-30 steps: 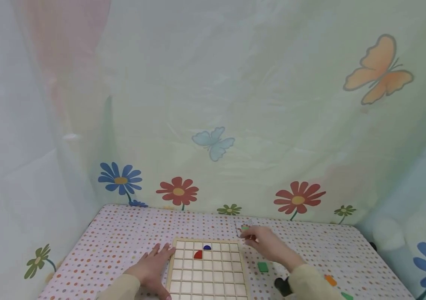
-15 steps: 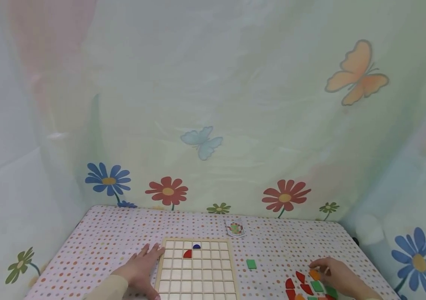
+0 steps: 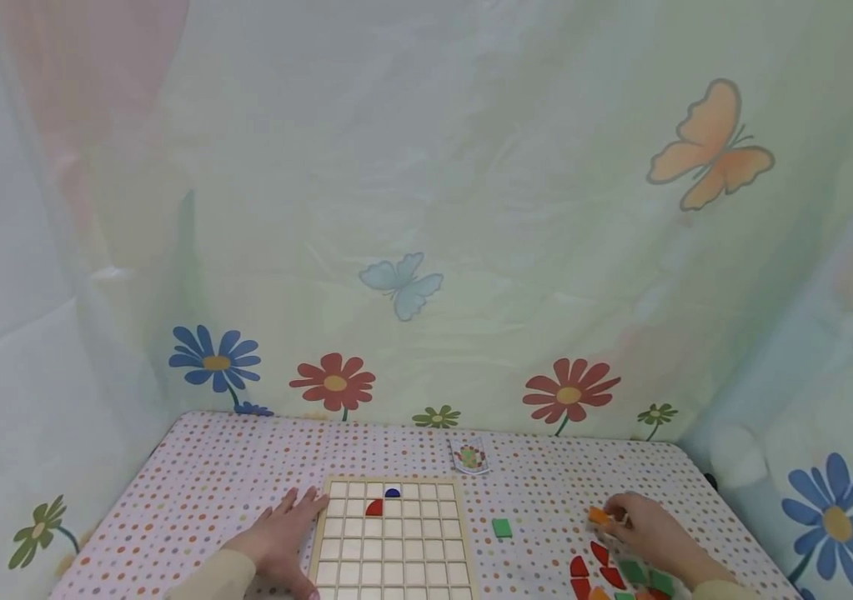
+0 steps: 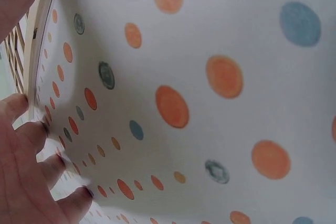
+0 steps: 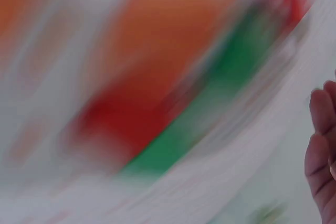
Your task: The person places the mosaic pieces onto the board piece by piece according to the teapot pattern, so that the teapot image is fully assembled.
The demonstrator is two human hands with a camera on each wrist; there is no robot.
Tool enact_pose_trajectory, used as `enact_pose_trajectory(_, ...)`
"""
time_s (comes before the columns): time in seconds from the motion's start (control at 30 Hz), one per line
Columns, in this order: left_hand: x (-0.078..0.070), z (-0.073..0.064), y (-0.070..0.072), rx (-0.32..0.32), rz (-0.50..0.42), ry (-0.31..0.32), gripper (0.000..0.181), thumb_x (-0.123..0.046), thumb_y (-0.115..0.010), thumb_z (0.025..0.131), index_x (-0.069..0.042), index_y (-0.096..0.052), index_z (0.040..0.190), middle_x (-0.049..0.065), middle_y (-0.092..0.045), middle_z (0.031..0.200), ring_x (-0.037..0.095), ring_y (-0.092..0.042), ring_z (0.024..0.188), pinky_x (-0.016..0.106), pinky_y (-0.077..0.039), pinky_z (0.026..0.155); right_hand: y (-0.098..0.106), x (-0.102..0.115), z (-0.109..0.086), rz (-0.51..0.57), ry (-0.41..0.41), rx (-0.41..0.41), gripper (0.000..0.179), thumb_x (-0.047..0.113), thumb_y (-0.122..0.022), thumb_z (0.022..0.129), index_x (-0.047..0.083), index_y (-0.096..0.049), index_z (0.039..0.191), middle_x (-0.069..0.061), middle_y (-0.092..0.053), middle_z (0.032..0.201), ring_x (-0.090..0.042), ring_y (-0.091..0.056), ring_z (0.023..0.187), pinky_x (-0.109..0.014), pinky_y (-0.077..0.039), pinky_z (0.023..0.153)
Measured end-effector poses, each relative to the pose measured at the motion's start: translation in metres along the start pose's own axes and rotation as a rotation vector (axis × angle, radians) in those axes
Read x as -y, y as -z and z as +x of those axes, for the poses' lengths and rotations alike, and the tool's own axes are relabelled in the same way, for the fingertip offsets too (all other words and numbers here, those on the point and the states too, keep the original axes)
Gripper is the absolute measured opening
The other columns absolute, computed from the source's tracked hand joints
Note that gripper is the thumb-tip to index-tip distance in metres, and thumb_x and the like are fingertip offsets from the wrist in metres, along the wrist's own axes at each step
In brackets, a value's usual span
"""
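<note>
A wooden grid board lies on the table, holding a red quarter-circle tile and a blue half-circle tile near its far side. My left hand rests along the board's left edge with spread fingers; the left wrist view has the fingertips at the wooden frame. To the right of the board, my right hand pinches an orange tile between thumb and fingers, at the far side of a loose pile. In the right wrist view the tiles are blurred and only some fingers show.
The pile at front right has several red tiles and green tiles. A lone green square sits between board and pile. A small card with a coloured pattern lies near the back. Printed cloth hangs behind the dotted table.
My right hand has left the card at the back, reached the pile, and moved slightly away and left with the orange tile. The left hand stays at the board; the view has turned right.
</note>
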State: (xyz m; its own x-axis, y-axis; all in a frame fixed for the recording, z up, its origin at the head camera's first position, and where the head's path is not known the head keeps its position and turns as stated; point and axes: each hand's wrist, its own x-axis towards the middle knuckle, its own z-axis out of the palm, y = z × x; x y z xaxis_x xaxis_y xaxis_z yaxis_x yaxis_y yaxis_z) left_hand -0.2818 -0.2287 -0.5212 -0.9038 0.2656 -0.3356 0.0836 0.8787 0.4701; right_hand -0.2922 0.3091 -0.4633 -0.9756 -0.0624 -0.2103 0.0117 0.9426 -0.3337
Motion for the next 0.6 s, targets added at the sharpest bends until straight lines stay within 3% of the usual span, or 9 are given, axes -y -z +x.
enact_pose_trajectory(0.1,0.005,-0.002,0.003,0.005,-0.016,-0.022,0.140,-0.069,-0.094,0.044,-0.016,-0.034,0.159,0.023,-0.023,0.168,0.054,-0.012,0.154,0.078,-0.016,0.117,-0.013,0.066,0.006,0.019,0.084,-0.010,0.017,0.017,-0.079,0.089,0.007,-0.071,0.101,0.001,-0.066,0.092,-0.014,-0.059,0.082,-0.036,-0.056,0.072)
enact_pose_trajectory(0.2,0.009,-0.001,0.003,0.004,-0.034,-0.038,0.138,-0.067,-0.095,0.045,-0.016,-0.034,0.158,0.023,-0.022,0.168,0.053,-0.013,0.155,0.079,-0.016,0.117,-0.035,0.130,0.012,0.015,0.269,0.013,0.013,0.015,-0.079,0.088,0.010,-0.071,0.098,0.003,-0.063,0.090,-0.011,-0.056,0.080,-0.033,-0.053,0.069)
enact_pose_trajectory(0.3,0.011,0.002,-0.001,0.000,-0.044,-0.038,0.136,-0.064,-0.097,0.046,-0.015,-0.037,0.157,0.021,-0.025,0.168,0.051,-0.014,0.155,0.078,-0.018,0.117,-0.057,0.177,0.018,-0.038,0.461,0.013,0.013,0.017,-0.078,0.090,0.010,-0.071,0.099,0.006,-0.062,0.089,-0.007,-0.055,0.078,-0.029,-0.052,0.067)
enact_pose_trajectory(0.43,0.010,0.007,-0.006,-0.011,-0.038,-0.050,0.134,-0.064,-0.097,0.046,-0.015,-0.038,0.157,0.021,-0.027,0.168,0.051,-0.016,0.155,0.078,-0.020,0.117,-0.080,0.215,0.027,-0.136,0.585,-0.052,0.014,0.019,-0.076,0.092,0.010,-0.071,0.101,0.005,-0.064,0.091,-0.005,-0.058,0.077,-0.024,-0.053,0.065)
enact_pose_trajectory(0.6,0.005,0.008,-0.007,-0.016,-0.014,-0.043,0.133,-0.064,-0.097,0.046,-0.016,-0.038,0.156,0.020,-0.028,0.167,0.051,-0.018,0.155,0.077,-0.022,0.117,-0.094,0.237,0.033,-0.226,0.608,-0.135,0.015,0.018,-0.079,0.089,0.011,-0.070,0.098,0.003,-0.062,0.089,-0.008,-0.061,0.075,-0.023,-0.054,0.063)
